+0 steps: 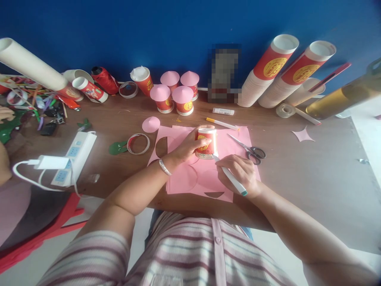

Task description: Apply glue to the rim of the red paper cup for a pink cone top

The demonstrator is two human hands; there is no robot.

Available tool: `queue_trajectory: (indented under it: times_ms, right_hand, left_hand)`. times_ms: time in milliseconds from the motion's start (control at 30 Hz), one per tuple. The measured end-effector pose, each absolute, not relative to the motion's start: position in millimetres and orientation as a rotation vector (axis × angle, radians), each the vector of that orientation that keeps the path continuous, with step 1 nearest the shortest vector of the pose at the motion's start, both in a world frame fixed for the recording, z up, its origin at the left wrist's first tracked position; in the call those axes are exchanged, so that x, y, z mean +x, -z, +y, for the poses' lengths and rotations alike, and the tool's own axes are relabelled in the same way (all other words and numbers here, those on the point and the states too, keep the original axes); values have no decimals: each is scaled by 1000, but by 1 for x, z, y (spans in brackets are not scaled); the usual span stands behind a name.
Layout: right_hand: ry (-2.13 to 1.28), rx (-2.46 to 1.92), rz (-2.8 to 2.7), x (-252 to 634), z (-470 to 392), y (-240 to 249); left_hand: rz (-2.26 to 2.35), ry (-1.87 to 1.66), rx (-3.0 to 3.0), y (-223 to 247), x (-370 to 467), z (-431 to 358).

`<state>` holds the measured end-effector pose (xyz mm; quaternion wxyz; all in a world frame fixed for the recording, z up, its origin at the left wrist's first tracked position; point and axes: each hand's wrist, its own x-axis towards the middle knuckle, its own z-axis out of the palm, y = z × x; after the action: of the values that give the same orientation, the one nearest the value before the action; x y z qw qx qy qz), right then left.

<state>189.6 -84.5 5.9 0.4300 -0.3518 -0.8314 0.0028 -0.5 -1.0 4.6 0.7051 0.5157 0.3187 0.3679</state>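
Observation:
My left hand [192,143] is wrapped round a red and white paper cup [206,147] with a gold pattern, held over pink paper sheets [181,178]. In my right hand [239,174] is a white marker pen [235,181] with a green end, its tip at the cup's lower right edge. Whether the tip touches the cup I cannot tell. Scissors [250,150] with black handles lie on the paper to the right. Just beyond the sheets are a yellow-capped marker [222,124] and a glue stick [223,111].
Several cups with pink cone tops [183,95] stand at the back, near a loose pink cone [151,124]. Tall cup stacks [269,71] lean on the blue wall. A power strip [74,159] with a white cable lies left. Another person's hand [6,114] shows at the far left.

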Motion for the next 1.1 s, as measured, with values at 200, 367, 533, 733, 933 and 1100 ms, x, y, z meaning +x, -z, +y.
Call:
queue_trajectory:
  times_ms: [200, 367, 533, 733, 933, 1100]
  right_hand:
    - [9, -893, -2080, 189, -84, -5]
    - [3, -900, -2100, 189, -84, -6]
    - [1, -906, -2110, 188, -83, -6]
    - [33, -929, -2081, 187, -83, -5]
    - [5, -915, -2093, 189, -83, -6]
    - [-7, -897, -2105, 189, -84, -5]
  left_hand:
    - [706, -800, 1112, -6, 0, -1]
    - [693, -795, 1110, -2, -1, 0]
    - [686, -786, 1095, 3, -2, 0]
    - [701, -774, 1108, 3, -2, 1]
    - [706, -761, 1122, 4, -3, 1]
    - [709, -777, 1156, 5, -3, 1]
